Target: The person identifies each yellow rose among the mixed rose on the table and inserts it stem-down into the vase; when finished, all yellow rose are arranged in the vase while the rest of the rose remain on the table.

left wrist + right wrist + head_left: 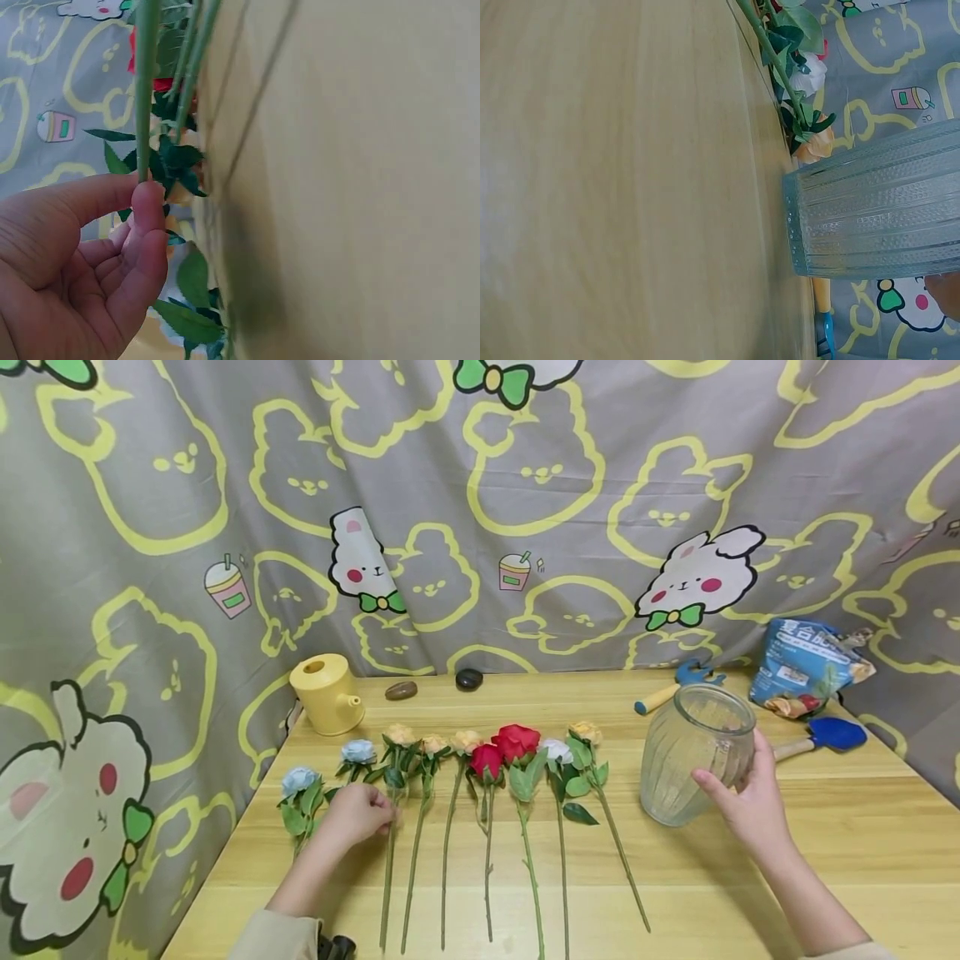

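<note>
My left hand (358, 814) pinches the green stem (144, 97) of an artificial peach rose (400, 734) between thumb and finger, just below its leaves. My right hand (752, 797) grips a clear ribbed glass vase (678, 768) by its right side, thumb toward the front. The vase leans a little; whether its base touches the table I cannot tell. Other artificial roses lie in a row with stems toward me: blue ones (300, 781) at the left, peach ones, two red ones (517, 742), a white one (557, 751) and a yellow-orange one (585, 732) nearest the vase.
At the back left of the wooden table (750, 893) stands a yellow watering can (327, 697). Two dark stones (469, 679) lie by the curtain (420, 460). Behind the vase are a blue-headed hand rake (667, 692), a blue bag (802, 668) and a blue trowel (836, 734).
</note>
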`<move>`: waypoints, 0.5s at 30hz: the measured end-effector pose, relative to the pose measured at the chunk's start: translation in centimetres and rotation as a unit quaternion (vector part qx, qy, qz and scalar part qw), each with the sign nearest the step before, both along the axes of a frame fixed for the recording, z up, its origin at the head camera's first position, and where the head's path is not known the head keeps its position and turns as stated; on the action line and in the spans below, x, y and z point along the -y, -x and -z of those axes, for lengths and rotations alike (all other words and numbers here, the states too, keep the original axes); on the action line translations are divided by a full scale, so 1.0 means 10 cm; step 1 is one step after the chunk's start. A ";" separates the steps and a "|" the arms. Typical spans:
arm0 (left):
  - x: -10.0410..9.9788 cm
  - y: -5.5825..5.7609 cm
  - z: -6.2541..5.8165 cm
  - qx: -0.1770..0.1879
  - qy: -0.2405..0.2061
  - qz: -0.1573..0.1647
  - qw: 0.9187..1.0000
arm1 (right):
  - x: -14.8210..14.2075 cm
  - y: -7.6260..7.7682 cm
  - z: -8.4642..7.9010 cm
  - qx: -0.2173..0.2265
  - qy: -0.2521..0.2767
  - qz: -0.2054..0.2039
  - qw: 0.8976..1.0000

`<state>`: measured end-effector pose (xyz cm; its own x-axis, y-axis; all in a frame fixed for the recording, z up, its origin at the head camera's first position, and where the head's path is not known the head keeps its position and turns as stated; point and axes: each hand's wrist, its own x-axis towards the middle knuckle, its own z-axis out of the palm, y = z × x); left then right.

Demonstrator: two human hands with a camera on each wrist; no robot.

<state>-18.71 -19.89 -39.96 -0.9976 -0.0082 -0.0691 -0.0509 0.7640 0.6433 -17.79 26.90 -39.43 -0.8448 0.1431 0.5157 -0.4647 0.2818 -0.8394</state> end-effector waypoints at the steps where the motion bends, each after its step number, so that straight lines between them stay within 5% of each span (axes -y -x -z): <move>1: 0.00 0.01 -0.02 -0.004 -0.001 -0.001 1.000 | 0.00 0.00 0.00 0.004 -0.003 0.003 1.000; 15: -0.23 0.25 -0.56 -0.062 0.004 0.024 0.998 | 0.01 -0.03 -0.02 0.029 -0.009 0.023 0.999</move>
<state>-21.19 -17.59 -34.31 -0.9977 0.0399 0.0551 0.0659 0.7690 0.6358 -17.44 26.83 -39.19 -0.8662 0.1746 0.4682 -0.4007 0.3169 -0.8596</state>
